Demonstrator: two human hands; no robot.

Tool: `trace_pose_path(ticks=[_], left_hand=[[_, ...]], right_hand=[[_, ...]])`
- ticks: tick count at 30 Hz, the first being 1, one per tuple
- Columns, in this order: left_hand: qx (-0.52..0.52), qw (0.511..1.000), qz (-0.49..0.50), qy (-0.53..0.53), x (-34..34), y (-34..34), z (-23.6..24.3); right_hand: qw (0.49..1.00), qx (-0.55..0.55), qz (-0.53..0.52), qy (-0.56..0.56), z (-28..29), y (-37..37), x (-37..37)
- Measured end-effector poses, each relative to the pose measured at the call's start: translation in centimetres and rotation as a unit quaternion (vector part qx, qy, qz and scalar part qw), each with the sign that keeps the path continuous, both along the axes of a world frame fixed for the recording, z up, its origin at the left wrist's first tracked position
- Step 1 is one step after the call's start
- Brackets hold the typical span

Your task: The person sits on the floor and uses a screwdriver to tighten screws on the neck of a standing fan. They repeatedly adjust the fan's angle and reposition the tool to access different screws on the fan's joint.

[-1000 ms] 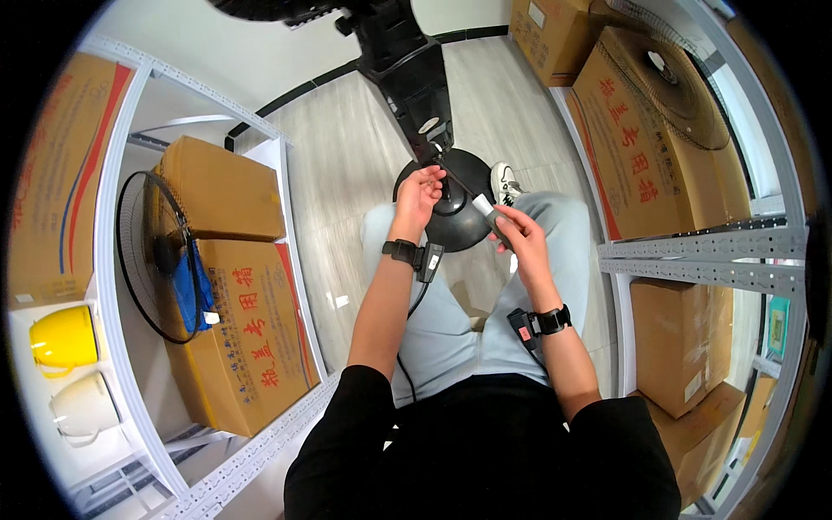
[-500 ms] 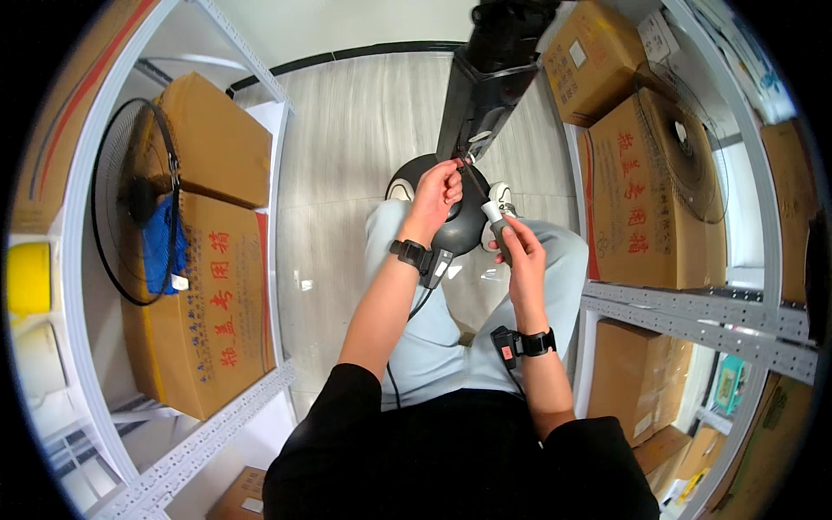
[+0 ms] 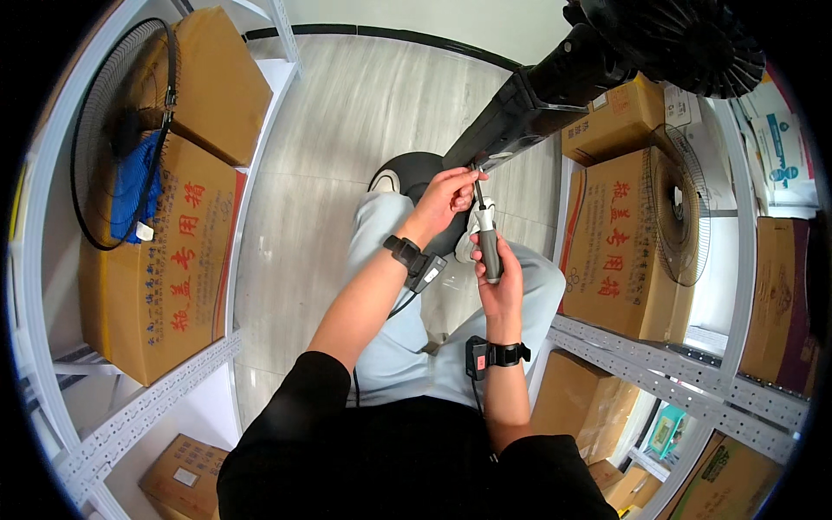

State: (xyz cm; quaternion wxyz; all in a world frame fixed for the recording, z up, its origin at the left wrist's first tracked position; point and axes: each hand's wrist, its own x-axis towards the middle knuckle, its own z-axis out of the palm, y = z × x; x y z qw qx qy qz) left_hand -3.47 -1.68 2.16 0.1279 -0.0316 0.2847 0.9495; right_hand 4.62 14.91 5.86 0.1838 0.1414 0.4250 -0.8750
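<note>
A black fan stand (image 3: 511, 113) leans up to the right, topped by a ribbed black housing (image 3: 693, 39). Its round dark base (image 3: 416, 167) lies between my shoes. My left hand (image 3: 451, 195) has thumb and fingers pinched at the foot of the column, by the screwdriver's tip; what they grip is too small to make out. My right hand (image 3: 498, 282) is closed round a screwdriver (image 3: 485, 247) with a grey handle and white collar, its shaft pointing up to my left fingertips. Both wrists carry black straps with small cabled devices.
Metal shelving (image 3: 719, 368) flanks me on both sides, holding cardboard boxes (image 3: 607, 243). A black wire fan guard (image 3: 78, 165) and blue cloth (image 3: 134, 186) rest at left, another guard (image 3: 699, 208) at right. Pale tiled flooring (image 3: 295, 199) runs to the back wall.
The column has swung rightward, bringing its ribbed top into view at upper right. The screwdriver has turned more upright, with my right hand lower. The whole view has shifted.
</note>
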Motion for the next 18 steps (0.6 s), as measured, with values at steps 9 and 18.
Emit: trace_pose_path(ticks=[9, 18], left_hand=[[-0.006, 1.0, 0.003, 0.003, 0.0, 0.3, 0.0], [-0.013, 1.0, -0.011, 0.004, 0.1, 0.3, 0.3]], right_hand=[[0.993, 0.114, -0.01, 0.033, 0.9, -1.1, 0.3], [0.96, 0.27, 0.015, 0.07, 0.3, -0.5, 0.8]])
